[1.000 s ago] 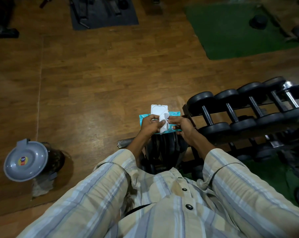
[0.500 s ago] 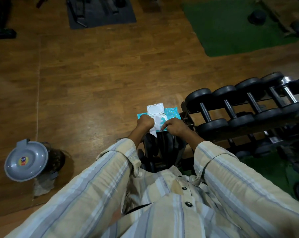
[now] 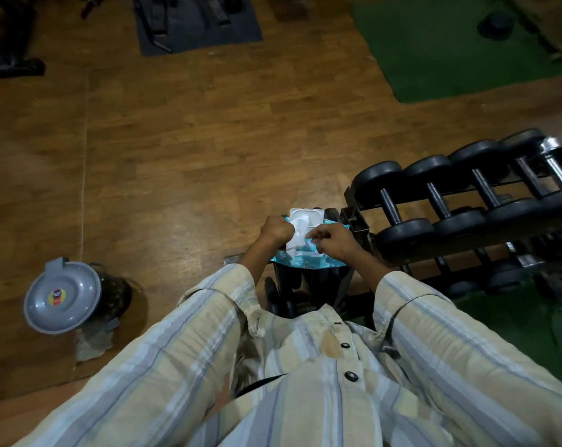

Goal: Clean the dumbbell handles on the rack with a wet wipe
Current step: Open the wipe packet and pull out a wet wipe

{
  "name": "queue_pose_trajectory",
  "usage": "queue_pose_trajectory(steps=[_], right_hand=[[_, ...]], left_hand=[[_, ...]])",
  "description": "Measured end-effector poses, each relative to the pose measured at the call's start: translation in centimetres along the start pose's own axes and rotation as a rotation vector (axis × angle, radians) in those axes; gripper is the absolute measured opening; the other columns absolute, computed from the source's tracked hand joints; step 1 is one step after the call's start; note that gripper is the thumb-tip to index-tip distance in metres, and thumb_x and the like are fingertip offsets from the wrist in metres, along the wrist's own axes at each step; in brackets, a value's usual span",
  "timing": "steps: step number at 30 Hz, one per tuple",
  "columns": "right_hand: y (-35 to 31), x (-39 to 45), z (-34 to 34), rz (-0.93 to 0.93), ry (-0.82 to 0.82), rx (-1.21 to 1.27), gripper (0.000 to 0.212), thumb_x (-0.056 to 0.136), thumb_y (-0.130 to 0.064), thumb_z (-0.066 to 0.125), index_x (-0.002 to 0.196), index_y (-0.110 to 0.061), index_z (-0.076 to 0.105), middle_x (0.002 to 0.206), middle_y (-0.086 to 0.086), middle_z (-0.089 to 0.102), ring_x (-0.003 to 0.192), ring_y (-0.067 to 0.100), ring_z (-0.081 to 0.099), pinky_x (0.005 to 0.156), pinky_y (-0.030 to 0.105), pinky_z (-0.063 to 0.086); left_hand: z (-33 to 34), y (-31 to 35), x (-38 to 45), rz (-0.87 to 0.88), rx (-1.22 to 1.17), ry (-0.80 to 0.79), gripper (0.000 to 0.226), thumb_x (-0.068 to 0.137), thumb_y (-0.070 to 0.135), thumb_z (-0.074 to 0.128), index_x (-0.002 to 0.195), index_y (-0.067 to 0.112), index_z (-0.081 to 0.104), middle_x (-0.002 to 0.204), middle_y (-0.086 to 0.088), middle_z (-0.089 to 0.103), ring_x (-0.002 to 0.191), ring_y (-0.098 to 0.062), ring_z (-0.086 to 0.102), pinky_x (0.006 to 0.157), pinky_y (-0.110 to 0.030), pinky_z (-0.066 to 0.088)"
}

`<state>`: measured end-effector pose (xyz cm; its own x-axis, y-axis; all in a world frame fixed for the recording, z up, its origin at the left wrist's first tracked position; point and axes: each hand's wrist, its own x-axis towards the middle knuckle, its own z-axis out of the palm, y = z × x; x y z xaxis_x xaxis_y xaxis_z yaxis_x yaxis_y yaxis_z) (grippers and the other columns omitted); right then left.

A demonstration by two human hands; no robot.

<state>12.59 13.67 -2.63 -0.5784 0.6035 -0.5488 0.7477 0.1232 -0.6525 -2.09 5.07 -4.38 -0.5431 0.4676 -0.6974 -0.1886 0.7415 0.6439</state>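
A teal wet-wipe pack (image 3: 305, 262) with its white flip lid (image 3: 307, 215) open lies on top of a stack of black weight plates (image 3: 308, 285). My left hand (image 3: 275, 230) grips a white wipe (image 3: 297, 238) that sticks up out of the pack's opening. My right hand (image 3: 333, 241) pinches the pack's top by the opening, fingers curled. To the right stands the dumbbell rack (image 3: 357, 221) with several black dumbbells (image 3: 392, 208); their metal handles (image 3: 390, 206) are bare and no hand touches them.
Brown wooden floor (image 3: 208, 150) spreads ahead. A grey lidded container (image 3: 62, 301) stands at the left. A green mat (image 3: 450, 50) lies at the far right, a dark mat with equipment (image 3: 195, 21) at the top. More dumbbells sit on the lower rack shelf (image 3: 499, 269).
The pack came down onto the weight plates, closer to me. My left hand drew the wipe further out of the opening while my right hand stayed on the pack.
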Motion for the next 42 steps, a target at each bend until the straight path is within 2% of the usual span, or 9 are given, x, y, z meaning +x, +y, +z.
queue_pose_trajectory(steps=[2, 6, 11, 16, 20, 27, 32, 36, 42], right_hand=[[-0.8, -0.1, -0.2, 0.095, -0.003, 0.305, 0.027, 0.085, 0.008, 0.064, 0.095, -0.013, 0.077, 0.088, 0.007, 0.073, 0.076, 0.018, 0.063, 0.065, 0.027, 0.046], [-1.7, -0.3, -0.9, 0.277, -0.042, 0.544, 0.019, 0.089, -0.005, 0.061, 0.1, -0.016, 0.072, 0.087, 0.003, 0.071, 0.069, 0.017, 0.064, 0.063, 0.03, 0.04], [-1.4, 0.0, -0.6, 0.337, -0.002, 0.622, 0.005, 0.089, -0.015, 0.067, 0.086, -0.017, 0.069, 0.075, 0.0, 0.064, 0.061, 0.016, 0.051, 0.067, 0.032, 0.038], [-1.3, 0.4, -1.0, 0.335, 0.075, 0.712, 0.008, 0.091, -0.011, 0.07, 0.084, -0.015, 0.071, 0.082, 0.004, 0.067, 0.069, 0.019, 0.057, 0.068, 0.033, 0.045], [-1.4, 0.2, -0.9, 0.342, 0.057, 0.793, 0.005, 0.095, -0.014, 0.07, 0.089, -0.015, 0.071, 0.087, 0.003, 0.072, 0.077, 0.019, 0.067, 0.069, 0.031, 0.051], [-1.8, -0.5, -0.7, 0.278, -0.006, 0.848, 0.007, 0.094, -0.02, 0.072, 0.089, -0.019, 0.069, 0.071, -0.005, 0.067, 0.062, 0.008, 0.057, 0.06, 0.024, 0.044], [-2.0, -0.6, -1.0, 0.298, 0.021, 0.884, 0.009, 0.094, -0.021, 0.072, 0.086, -0.019, 0.069, 0.069, -0.005, 0.059, 0.056, 0.008, 0.047, 0.05, 0.021, 0.04], [-1.9, -0.8, -1.3, 0.289, 0.012, 0.897, 0.014, 0.094, -0.026, 0.073, 0.083, -0.019, 0.068, 0.069, -0.004, 0.057, 0.055, 0.009, 0.044, 0.045, 0.02, 0.03], [-2.0, -1.7, -1.4, 0.187, -0.035, 0.863, 0.014, 0.088, -0.02, 0.079, 0.099, -0.013, 0.074, 0.076, -0.001, 0.065, 0.054, 0.004, 0.052, 0.043, 0.017, 0.033]], left_hand=[[0.2, 0.1, -0.2, 0.015, -0.117, -0.026, 0.011, 0.073, 0.011, 0.067, 0.085, 0.008, 0.067, 0.097, -0.018, 0.07, 0.092, -0.03, 0.07, 0.081, -0.049, 0.06], [0.5, 0.8, -1.4, -0.013, -0.291, -0.092, 0.013, 0.095, -0.006, 0.063, 0.092, 0.007, 0.066, 0.099, -0.018, 0.067, 0.088, -0.029, 0.066, 0.087, -0.051, 0.059], [0.9, 0.7, -1.8, -0.071, -0.402, -0.101, 0.012, 0.097, 0.002, 0.066, 0.096, 0.014, 0.066, 0.088, -0.011, 0.07, 0.068, -0.021, 0.066, 0.048, -0.03, 0.057], [0.8, 0.3, -1.0, -0.056, -0.312, 0.015, 0.025, 0.081, 0.005, 0.086, 0.069, 0.007, 0.063, 0.081, -0.012, 0.067, 0.075, -0.023, 0.064, 0.07, -0.039, 0.055], [0.5, 0.2, -0.6, -0.1, -0.334, 0.026, 0.027, 0.074, 0.01, 0.09, 0.089, -0.001, 0.07, 0.095, -0.015, 0.074, 0.087, -0.029, 0.074, 0.081, -0.048, 0.063], [0.3, 0.5, -1.1, -0.068, -0.405, -0.004, 0.03, 0.043, 0.01, 0.084, 0.071, 0.007, 0.072, 0.088, -0.013, 0.074, 0.082, -0.03, 0.073, 0.073, -0.043, 0.06], [-0.5, 1.3, -2.7, 0.075, -0.171, 0.014, 0.033, 0.059, 0.011, 0.096, 0.076, 0.018, 0.069, 0.081, -0.003, 0.07, 0.066, -0.017, 0.062, 0.062, -0.028, 0.051], [-0.5, 1.7, -3.3, 0.251, -0.151, 0.025, 0.025, 0.062, -0.002, 0.084, 0.068, 0.017, 0.069, 0.078, -0.003, 0.071, 0.075, -0.019, 0.066, 0.075, -0.036, 0.058], [-0.8, 3.2, -4.9, 0.036, -0.5, -0.196, 0.017, 0.082, 0.003, 0.07, 0.097, -0.003, 0.075, 0.088, -0.018, 0.078, 0.076, -0.032, 0.075, 0.082, -0.045, 0.062]])
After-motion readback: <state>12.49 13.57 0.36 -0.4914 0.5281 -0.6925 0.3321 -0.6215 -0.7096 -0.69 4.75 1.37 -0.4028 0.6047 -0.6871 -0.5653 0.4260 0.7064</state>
